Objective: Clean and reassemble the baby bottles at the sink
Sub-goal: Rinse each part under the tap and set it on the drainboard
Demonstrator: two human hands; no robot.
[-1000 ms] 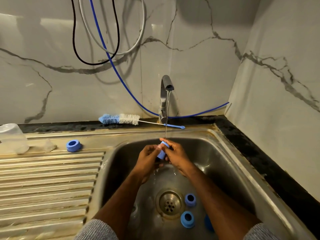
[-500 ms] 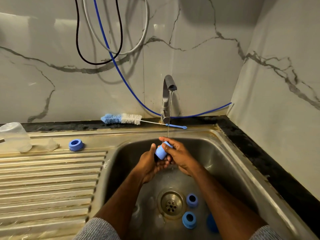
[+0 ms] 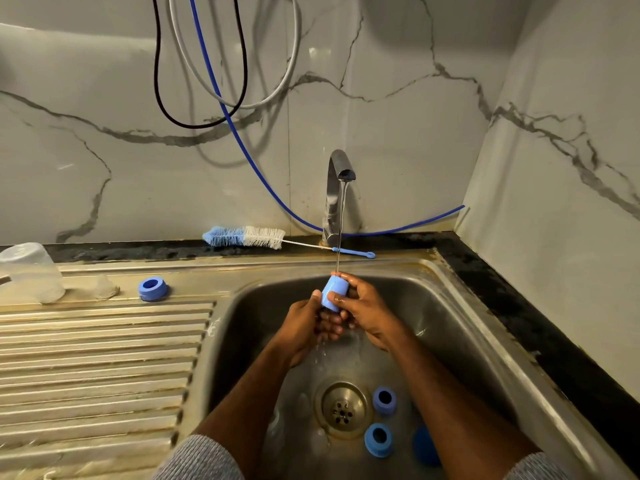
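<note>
Under the faucet (image 3: 341,188) we see our hands gripping a blue bottle cap (image 3: 334,293) in the thin stream: the right hand (image 3: 367,311) pinches it between thumb and fingers, and the left hand (image 3: 306,329) curls against its lower end. Since a second ago the cap has turned, its rounded side now facing us. Below the faucet, by the drain (image 3: 343,408), lie two blue rings (image 3: 384,400) (image 3: 378,439); left of the faucet lies the bottle brush (image 3: 244,236).
</note>
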